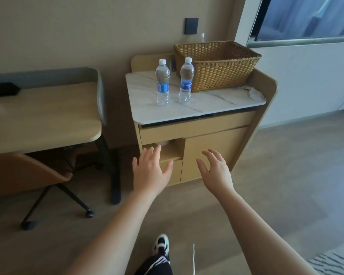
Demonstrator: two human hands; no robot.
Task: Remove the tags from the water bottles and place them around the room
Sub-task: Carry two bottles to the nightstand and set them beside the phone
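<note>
Two clear water bottles with white caps and blue labels stand upright on the marble top of a wooden cabinet (207, 105). The left bottle (162, 83) is a short gap from the right bottle (186, 81). My left hand (150, 171) is stretched out in front of the cabinet's lower shelf, fingers spread, holding nothing. My right hand (216, 169) hovers before the cabinet door, fingers apart and slightly curled, also holding nothing. Both hands are well below the bottles and touch neither.
A woven basket (218, 64) sits on the cabinet behind the right bottle. A crumpled cloth (253, 93) lies at the top's right edge. A wooden desk (42, 116) and a wheeled chair (30, 175) stand at left. My shoe (161, 244) is on the wood floor.
</note>
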